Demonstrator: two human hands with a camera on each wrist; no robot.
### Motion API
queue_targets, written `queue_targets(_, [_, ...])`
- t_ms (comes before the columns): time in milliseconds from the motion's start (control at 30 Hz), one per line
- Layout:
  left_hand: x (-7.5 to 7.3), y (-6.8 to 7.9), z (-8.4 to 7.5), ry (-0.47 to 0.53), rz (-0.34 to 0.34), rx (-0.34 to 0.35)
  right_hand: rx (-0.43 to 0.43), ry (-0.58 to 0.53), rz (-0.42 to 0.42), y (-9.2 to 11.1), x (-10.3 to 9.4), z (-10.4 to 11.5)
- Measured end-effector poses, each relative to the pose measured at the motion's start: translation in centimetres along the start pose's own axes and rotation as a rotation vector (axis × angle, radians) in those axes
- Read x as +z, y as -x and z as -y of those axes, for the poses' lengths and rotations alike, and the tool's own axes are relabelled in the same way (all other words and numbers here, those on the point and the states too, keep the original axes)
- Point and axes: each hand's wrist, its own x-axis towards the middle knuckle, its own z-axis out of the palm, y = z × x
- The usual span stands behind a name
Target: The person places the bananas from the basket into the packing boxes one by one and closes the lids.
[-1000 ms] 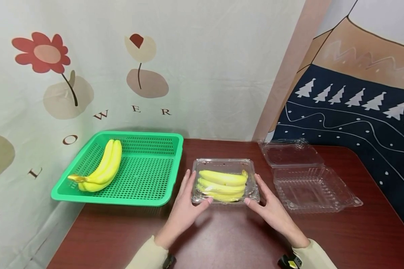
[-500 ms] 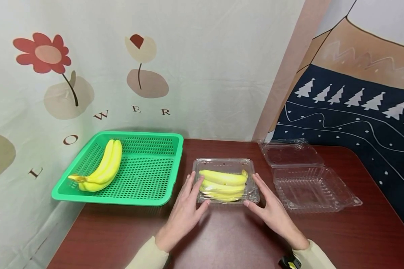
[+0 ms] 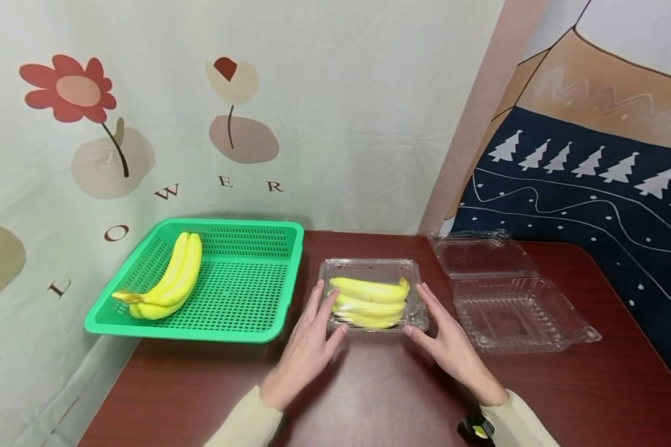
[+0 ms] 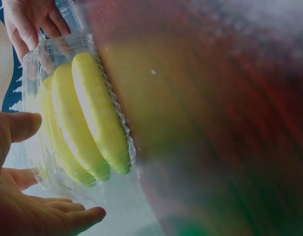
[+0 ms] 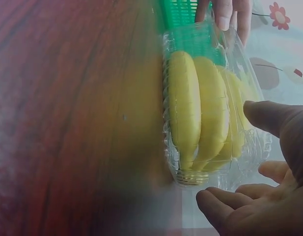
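A clear plastic clamshell box (image 3: pixel 388 268) sits on the table in front of me with its lid down. Inside it lies a bunch of yellow bananas (image 3: pixel 369 290), also plain through the clear wall in both wrist views. My left hand (image 3: pixel 307 351) is at the box's left side, its thumb by the front edge and one finger reaching over the lid. On the right side my right hand (image 3: pixel 453 347) mirrors it, fingers extended along the wall and thumb near the front corner. Neither hand has its fingers curled round the box.
A green plastic basket (image 3: pixel 246 292) stands at the left, with another banana bunch (image 3: pixel 173 279) inside. To the right lies a second clear clamshell (image 3: pixel 514 310), its lid folded back and nothing in it. A printed cloth (image 3: pixel 358 124) hangs behind the table (image 3: pixel 380 385).
The box of bananas has slid slightly away from me, with both hands moving along beside it. One left finger has come from the side onto the lid.
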Motion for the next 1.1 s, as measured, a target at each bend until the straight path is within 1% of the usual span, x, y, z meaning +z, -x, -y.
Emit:
queue_targets(400, [0.3, -0.7, 0.3, -0.019, -0.007, -0.004, -0.023, 0.005, -0.017, -0.8, 0.3, -0.1])
queue_targets(533, [0.2, -0.6, 0.1, -0.034, 0.006, -0.023, 0.003, 0.003, -0.011, -0.8, 0.2, 0.1])
queue_targets(633, [0.0, -0.4, 0.0, -0.045, 0.012, -0.024, 0.024, 0.004, -0.008, -0.6, 0.1, 0.3])
queue_targets(733, [-0.3, -0.3, -0.2, -0.049, 0.003, 0.002, 0.042, 0.018, -0.006, -0.4, -0.1, 0.6])
queue_targets(867, [-0.8, -0.3, -0.3, -0.057, -0.012, 0.065, 0.046, 0.054, -0.007, -0.1, -0.3, 1.1])
queue_targets(1100, [-1.5, -0.3, -0.4, -0.121, -0.031, 0.158, -0.018, 0.119, -0.030, 0.3, -0.3, 1.8])
